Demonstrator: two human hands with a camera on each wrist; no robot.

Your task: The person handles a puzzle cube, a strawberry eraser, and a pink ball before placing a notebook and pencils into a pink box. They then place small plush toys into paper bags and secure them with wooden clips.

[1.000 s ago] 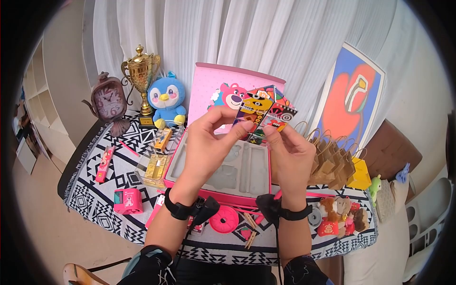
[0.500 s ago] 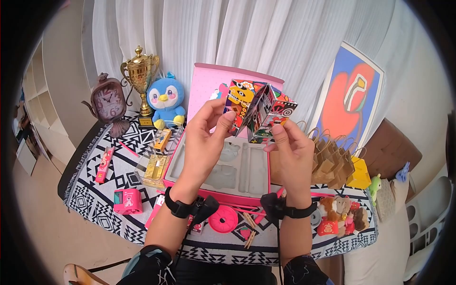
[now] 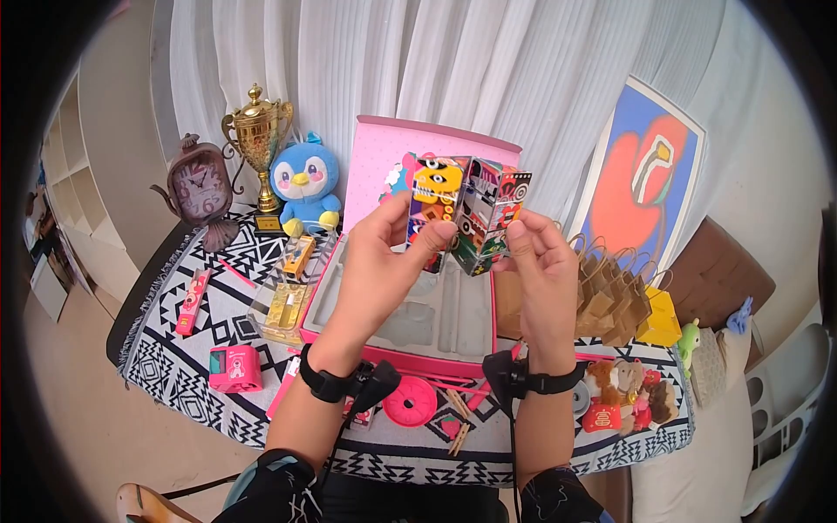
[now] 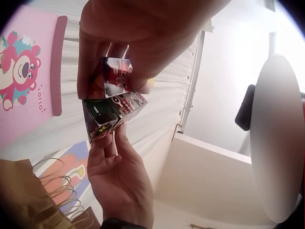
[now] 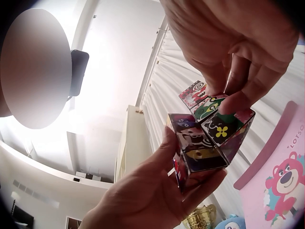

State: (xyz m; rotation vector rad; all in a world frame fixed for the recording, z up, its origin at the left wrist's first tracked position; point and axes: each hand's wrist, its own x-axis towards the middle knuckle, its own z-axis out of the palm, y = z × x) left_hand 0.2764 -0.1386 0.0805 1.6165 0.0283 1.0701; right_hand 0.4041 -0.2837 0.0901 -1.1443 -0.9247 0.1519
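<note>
A folding puzzle cube (image 3: 475, 209) with colourful cartoon prints is held up in front of the pink box, split into two hinged halves with a gap between them. My left hand (image 3: 375, 266) pinches the left half, thumb on its front face. The right hand (image 3: 542, 275) grips the right half near its lower edge, thumb toward me. In the right wrist view the cube (image 5: 209, 129) shows its blocks spread apart, one face bearing a yellow flower. The left wrist view shows the cube (image 4: 116, 100) between both hands.
Below stands an open pink box (image 3: 418, 327) with a grey moulded insert. A blue plush (image 3: 305, 183), a gold trophy (image 3: 260, 139) and a clock (image 3: 199, 183) stand at the back left. Brown paper bags (image 3: 610, 301) and small plush toys (image 3: 628, 392) are on the right.
The cube has turned and its halves have swung apart along the hinge, showing inner faces. Both hands have lowered it slightly, and the left hand has shifted a little to the left.
</note>
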